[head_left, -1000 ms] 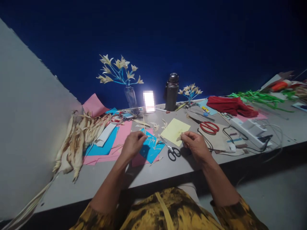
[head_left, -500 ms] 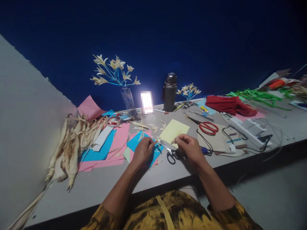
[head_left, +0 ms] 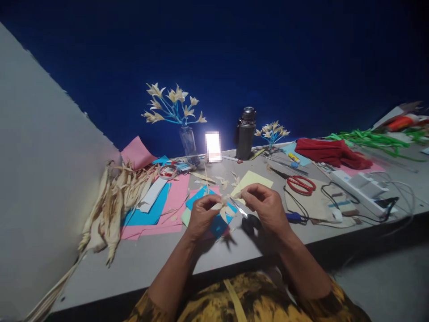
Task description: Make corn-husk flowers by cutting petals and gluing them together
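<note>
Head view: flower [head_left: 226, 212] in left fingers [head_left: 208, 200]

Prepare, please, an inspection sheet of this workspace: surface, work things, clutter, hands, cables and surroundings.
Surface: grey tabletop, partly covered with pink paper and blue paper.
Work things: pale husk-like flower; black-handled scissors lying near the right hand.
Clutter: dried corn husks at the left; red-handled scissors at the right.
Hands: left hand pinches the flower; right hand pinches a small pale piece.
Cables: black cable beside a white power strip.
Surroundings: dark blue wall behind; pale wall at left.
</note>
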`<control>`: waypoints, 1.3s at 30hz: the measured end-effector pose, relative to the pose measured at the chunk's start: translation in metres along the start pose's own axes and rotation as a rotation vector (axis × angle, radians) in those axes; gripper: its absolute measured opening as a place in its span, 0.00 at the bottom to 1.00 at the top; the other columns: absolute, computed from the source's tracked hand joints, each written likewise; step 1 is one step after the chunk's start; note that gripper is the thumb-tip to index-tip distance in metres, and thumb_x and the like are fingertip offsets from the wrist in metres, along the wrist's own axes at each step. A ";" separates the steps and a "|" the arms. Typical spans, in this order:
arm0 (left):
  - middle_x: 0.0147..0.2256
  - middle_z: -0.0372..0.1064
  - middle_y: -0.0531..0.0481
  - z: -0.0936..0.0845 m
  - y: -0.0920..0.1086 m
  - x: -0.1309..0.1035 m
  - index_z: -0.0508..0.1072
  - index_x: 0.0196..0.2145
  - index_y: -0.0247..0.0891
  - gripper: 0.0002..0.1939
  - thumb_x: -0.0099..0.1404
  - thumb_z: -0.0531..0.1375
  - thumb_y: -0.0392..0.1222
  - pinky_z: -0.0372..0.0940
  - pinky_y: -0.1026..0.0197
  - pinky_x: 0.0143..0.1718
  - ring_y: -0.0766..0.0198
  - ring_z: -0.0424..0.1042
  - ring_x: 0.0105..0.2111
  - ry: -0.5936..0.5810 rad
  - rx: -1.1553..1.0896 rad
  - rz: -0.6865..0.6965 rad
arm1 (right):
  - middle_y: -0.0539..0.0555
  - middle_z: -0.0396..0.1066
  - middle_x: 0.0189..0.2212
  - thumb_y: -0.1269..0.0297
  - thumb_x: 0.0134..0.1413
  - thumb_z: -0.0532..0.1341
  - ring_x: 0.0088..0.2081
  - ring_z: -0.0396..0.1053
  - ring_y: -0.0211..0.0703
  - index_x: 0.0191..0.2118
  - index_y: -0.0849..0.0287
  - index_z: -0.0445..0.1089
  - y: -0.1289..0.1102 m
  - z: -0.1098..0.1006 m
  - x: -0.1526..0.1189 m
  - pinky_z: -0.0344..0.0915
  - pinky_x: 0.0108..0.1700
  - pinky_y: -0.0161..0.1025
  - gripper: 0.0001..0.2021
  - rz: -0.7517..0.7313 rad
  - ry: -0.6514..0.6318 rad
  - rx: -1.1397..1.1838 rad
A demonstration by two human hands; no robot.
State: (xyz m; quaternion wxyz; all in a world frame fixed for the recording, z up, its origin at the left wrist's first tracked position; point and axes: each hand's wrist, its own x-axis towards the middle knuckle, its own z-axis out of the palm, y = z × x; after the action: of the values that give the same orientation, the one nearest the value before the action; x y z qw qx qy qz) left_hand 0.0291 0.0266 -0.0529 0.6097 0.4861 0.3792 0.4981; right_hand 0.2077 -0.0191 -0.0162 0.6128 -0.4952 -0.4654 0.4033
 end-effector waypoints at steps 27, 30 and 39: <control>0.28 0.73 0.52 -0.008 -0.008 0.002 0.77 0.28 0.36 0.13 0.45 0.75 0.38 0.66 0.64 0.32 0.66 0.70 0.29 -0.126 -0.135 -0.027 | 0.50 0.71 0.23 0.56 0.54 0.66 0.26 0.64 0.38 0.29 0.59 0.74 -0.003 0.017 -0.009 0.62 0.29 0.35 0.11 -0.046 -0.123 -0.132; 0.30 0.74 0.51 -0.008 -0.007 0.002 0.79 0.28 0.36 0.11 0.45 0.74 0.37 0.66 0.64 0.33 0.65 0.71 0.30 -0.150 -0.102 -0.001 | 0.51 0.72 0.24 0.56 0.55 0.65 0.26 0.65 0.39 0.30 0.59 0.75 -0.002 0.016 -0.009 0.62 0.30 0.35 0.11 -0.050 -0.127 -0.148; 0.31 0.77 0.48 -0.007 -0.011 -0.001 0.80 0.42 0.37 0.23 0.47 0.74 0.44 0.68 0.62 0.30 0.63 0.73 0.28 -0.127 -0.139 -0.100 | 0.51 0.72 0.24 0.55 0.54 0.65 0.26 0.65 0.39 0.29 0.59 0.75 -0.002 0.017 -0.009 0.62 0.29 0.35 0.12 -0.064 -0.094 -0.162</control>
State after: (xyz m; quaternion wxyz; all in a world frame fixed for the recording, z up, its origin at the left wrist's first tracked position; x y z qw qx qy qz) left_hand 0.0248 0.0268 -0.0649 0.6887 0.4538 0.3281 0.4605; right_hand 0.1894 -0.0244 -0.0150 0.5609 -0.5087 -0.5402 0.3672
